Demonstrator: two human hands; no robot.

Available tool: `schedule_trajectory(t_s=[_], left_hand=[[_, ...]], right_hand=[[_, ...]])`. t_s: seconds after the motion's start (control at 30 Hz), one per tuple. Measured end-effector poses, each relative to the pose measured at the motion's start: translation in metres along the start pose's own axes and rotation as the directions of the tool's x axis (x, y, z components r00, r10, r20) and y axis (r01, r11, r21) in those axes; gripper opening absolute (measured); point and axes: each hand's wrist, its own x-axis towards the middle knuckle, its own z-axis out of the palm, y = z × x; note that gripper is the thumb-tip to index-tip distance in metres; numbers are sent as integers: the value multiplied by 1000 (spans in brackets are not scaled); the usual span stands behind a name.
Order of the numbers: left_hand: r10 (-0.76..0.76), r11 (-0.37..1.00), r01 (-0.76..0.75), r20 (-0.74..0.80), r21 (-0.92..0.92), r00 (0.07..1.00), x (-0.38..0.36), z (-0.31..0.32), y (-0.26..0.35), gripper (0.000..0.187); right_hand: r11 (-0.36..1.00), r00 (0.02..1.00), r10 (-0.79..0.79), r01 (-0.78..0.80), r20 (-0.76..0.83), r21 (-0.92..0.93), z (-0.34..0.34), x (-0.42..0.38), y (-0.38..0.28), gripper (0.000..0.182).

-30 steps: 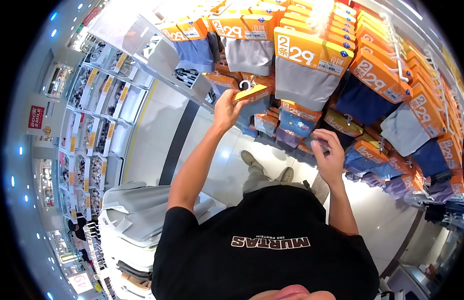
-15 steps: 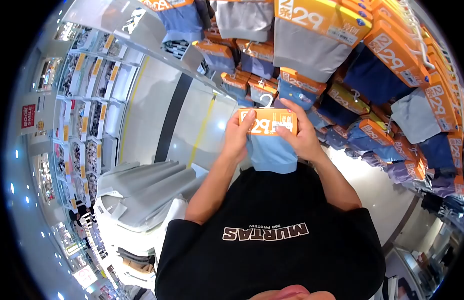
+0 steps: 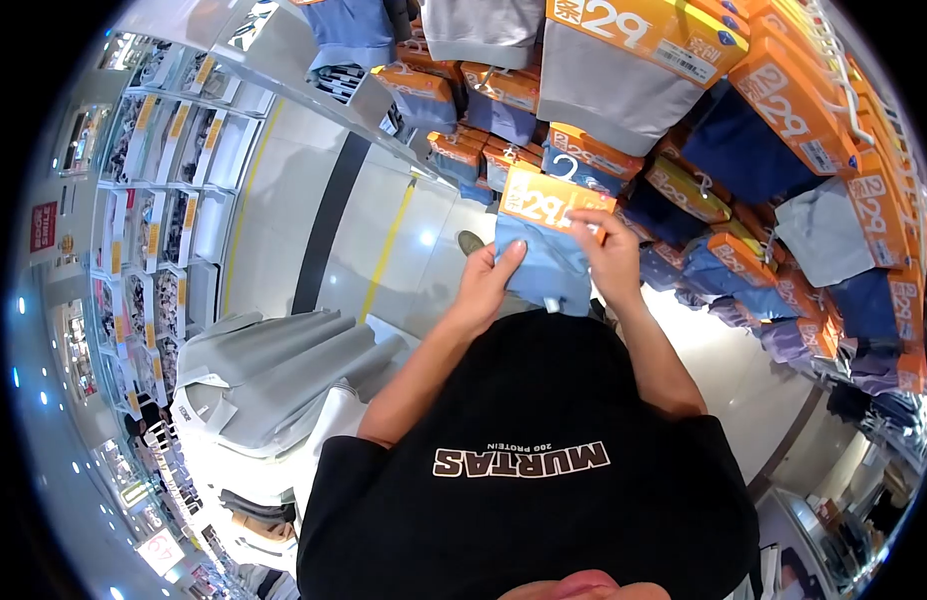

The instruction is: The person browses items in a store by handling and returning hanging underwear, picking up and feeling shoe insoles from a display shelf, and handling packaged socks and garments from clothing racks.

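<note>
A pack of light blue fabric with an orange card and a white hook on top is held in front of my chest, slightly tilted. My left hand grips the fabric at its left edge, thumb on the front. My right hand is at the card's right end, with its fingers over the card's lower right part. A small white tag shows at the fabric's bottom edge.
Many similar packs with orange cards hang on racks ahead and to the right. Grey garments hang at the left. Shelves of small goods stand farther left. A shoe shows on the floor beyond my left hand.
My left hand has shifted from the card down to the fabric. The pack has tilted, and its card has risen slightly. My right hand has moved a little right and up.
</note>
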Motion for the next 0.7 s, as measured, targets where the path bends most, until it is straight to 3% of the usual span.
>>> schedule_trajectory(t_s=[0.13, 0.27, 0.33, 0.37, 0.47, 0.5, 0.6, 0.7], left_hand=[[48, 999, -48, -267, 9, 963, 10, 17, -1, 37], [26, 999, -12, -339, 43, 941, 9, 20, -1, 40], [-41, 999, 42, -285, -4, 958, 4, 17, 1, 41], [-74, 997, 70, -256, -26, 964, 2, 16, 1, 41], [-91, 994, 78, -195, -74, 976, 5, 20, -10, 41], [-93, 992, 72, -209, -107, 974, 5, 22, -10, 41], [-87, 985, 46, -247, -169, 965, 4, 28, -7, 42], [-89, 992, 63, -248, -111, 965, 3, 26, -6, 45]], right_hand=[[878, 939, -253, 324, 234, -353, 12, -20, -31, 34], [904, 964, -187, 245, 190, -351, 20, -27, -37, 35], [900, 970, -186, 233, 158, -368, 16, -23, -19, 31], [914, 990, -123, 139, 65, -382, 15, -23, -11, 22], [982, 994, 110, -107, 9, -154, 4, -16, 16, 22], [982, 982, 187, -187, 10, 17, 6, -16, 12, 25], [981, 980, 192, -193, 49, 4, 4, -16, 16, 25], [974, 996, 82, -73, 35, -213, 7, -19, 6, 27]])
